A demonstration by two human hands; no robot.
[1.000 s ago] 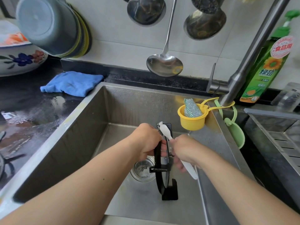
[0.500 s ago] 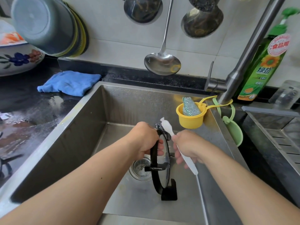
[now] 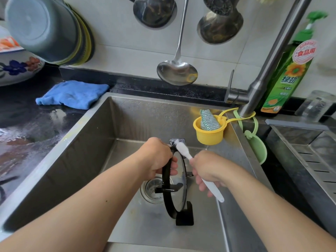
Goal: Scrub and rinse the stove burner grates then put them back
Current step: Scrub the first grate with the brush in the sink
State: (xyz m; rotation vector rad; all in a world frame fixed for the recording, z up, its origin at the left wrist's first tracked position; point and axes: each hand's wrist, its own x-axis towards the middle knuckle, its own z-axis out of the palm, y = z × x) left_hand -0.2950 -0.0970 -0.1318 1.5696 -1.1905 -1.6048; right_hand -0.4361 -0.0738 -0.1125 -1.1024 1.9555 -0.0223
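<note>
Got my left hand (image 3: pixel 156 157) wrapped round the grate (image 3: pixel 170 193), standing it on edge over the sink (image 3: pixel 87 142) drain so my right hand (image 3: pixel 207 170), clamped on the toothbrush (image 3: pixel 183 150), can scrub its far top prong.

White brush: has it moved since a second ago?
Yes. The white plastic brush slipped slightly nearer the person along the black round grate, judged against the yellow hanging cup on the steel sink wall.

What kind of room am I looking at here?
Most likely a home kitchen, seen at the stainless steel sink. A ladle hangs on the tiled wall, a green dish soap bottle stands by the faucet, and stacked basins sit nearby.
</note>
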